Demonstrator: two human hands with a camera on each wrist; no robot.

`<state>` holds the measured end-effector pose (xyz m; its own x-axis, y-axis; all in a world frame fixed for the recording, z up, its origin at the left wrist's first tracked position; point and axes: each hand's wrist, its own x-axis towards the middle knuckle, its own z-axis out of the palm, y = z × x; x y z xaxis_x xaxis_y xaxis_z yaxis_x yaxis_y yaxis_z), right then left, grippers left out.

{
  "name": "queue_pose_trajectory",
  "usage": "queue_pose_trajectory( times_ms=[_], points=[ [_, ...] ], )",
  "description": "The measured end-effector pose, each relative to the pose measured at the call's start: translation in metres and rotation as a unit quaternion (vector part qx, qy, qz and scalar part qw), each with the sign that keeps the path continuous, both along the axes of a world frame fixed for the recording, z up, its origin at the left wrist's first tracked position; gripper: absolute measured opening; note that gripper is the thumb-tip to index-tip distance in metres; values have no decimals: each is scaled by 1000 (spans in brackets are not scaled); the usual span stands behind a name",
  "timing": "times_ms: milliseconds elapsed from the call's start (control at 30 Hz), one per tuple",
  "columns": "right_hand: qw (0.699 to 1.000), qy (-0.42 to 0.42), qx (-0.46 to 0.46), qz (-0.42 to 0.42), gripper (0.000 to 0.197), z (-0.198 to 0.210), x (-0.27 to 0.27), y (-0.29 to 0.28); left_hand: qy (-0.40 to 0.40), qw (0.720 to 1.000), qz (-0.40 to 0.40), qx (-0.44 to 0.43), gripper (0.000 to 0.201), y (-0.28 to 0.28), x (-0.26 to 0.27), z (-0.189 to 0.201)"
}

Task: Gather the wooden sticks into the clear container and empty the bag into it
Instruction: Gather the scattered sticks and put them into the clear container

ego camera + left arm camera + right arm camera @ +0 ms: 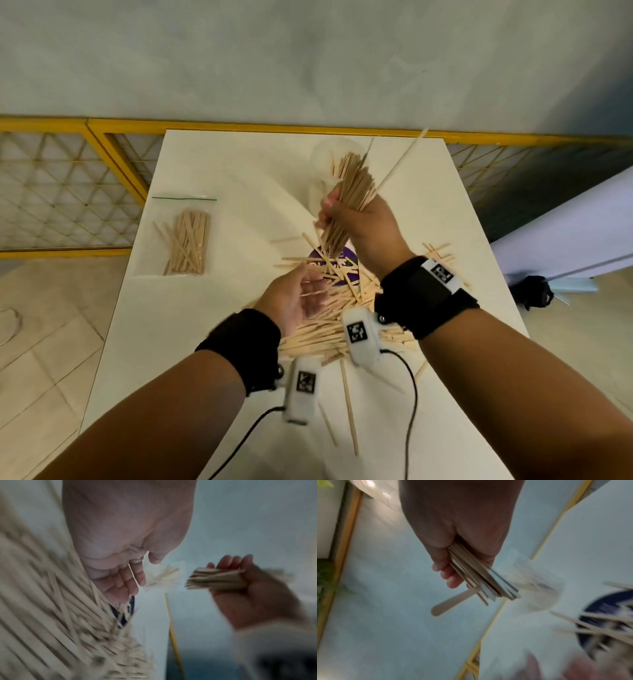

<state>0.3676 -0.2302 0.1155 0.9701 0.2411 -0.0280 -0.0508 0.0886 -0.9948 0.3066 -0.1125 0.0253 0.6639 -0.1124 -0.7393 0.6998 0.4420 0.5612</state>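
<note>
My right hand (337,214) grips a thick bundle of flat wooden sticks (349,195), lifted above the table just in front of the clear container (325,161). In the right wrist view the bundle (476,574) pokes out past my curled fingers (447,573) toward the container (537,586). My left hand (305,291) is open, palm turned right, over the loose stick pile (329,335). The left wrist view shows its straight fingers (130,577) and holds nothing. A clear zip bag of sticks (186,240) lies flat at the table's left.
A purple round label or lid (337,270) lies partly buried under the pile. A few stray sticks (349,407) lie near the white table's (462,394) front. A yellow-framed lattice fence (68,192) runs behind and left of the table; tiled floor lies on both sides.
</note>
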Motion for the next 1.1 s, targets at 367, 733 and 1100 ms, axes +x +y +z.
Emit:
queue_pose_trajectory(
  times_ms=[367, 733, 1100],
  points=[
    [983, -41, -28, -178, 22, 2, 150, 10, -256, 806, -170, 506, 26, 62, -2, -46],
    [946, -42, -222, -234, 43, -75, 106, -125, -262, 695, -328, 584, 68, 38, 82, -69],
    [795, 97, -595, 56, 52, -155, 60, -158, -300, 573, -457, 610, 72, -11, 54, -88]
  ],
)
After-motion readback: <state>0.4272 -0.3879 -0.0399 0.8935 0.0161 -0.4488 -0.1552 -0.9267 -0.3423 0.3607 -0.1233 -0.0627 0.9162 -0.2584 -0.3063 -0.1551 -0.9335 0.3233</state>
